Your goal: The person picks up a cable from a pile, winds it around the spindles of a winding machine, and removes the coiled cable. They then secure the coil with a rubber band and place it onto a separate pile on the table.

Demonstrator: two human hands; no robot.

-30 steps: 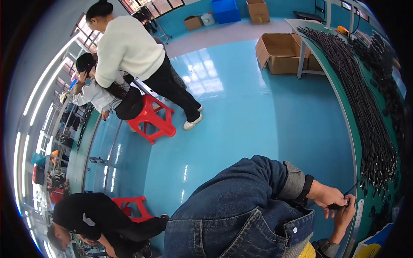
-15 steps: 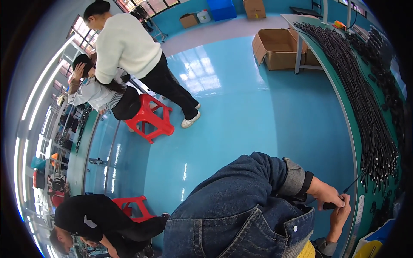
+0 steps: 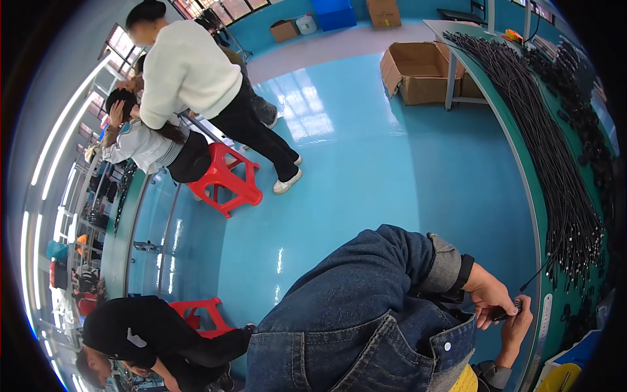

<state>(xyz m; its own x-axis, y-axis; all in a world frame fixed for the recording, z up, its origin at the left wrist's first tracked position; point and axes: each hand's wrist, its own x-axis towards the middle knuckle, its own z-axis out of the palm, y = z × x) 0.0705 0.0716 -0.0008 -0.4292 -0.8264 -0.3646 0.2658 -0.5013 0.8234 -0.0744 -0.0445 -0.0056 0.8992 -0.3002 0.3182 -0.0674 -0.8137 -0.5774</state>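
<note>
My left hand (image 3: pixel 490 297), with a black band at its wrist, has its fingers curled around a small black part. My right hand (image 3: pixel 514 326) meets it from below, thumb and fingers pressed on the same small black part (image 3: pixel 518 306), which looks ribbed at its visible end. The fingers cover most of it, so its exact kind cannot be told. Just above the hands, a thin black cable (image 3: pixel 534 279) reaches out past the workbench edge, its thicker tip close to my fingers. Both hands are beside the bench's front edge.
A long bundle of black cables (image 3: pixel 522 117) lies along the green workbench (image 3: pixel 480 55), near a metal ruler (image 3: pixel 543 320). An open cardboard box (image 3: pixel 424 90) stands by the bench leg. Red stools (image 3: pixel 228 186) and several people, one in a white sweater (image 3: pixel 189 68), are to the left.
The fingers of my left hand have shifted and loosened slightly around the small black part, and its ribbed end now shows. The person in the white sweater has barely moved.
</note>
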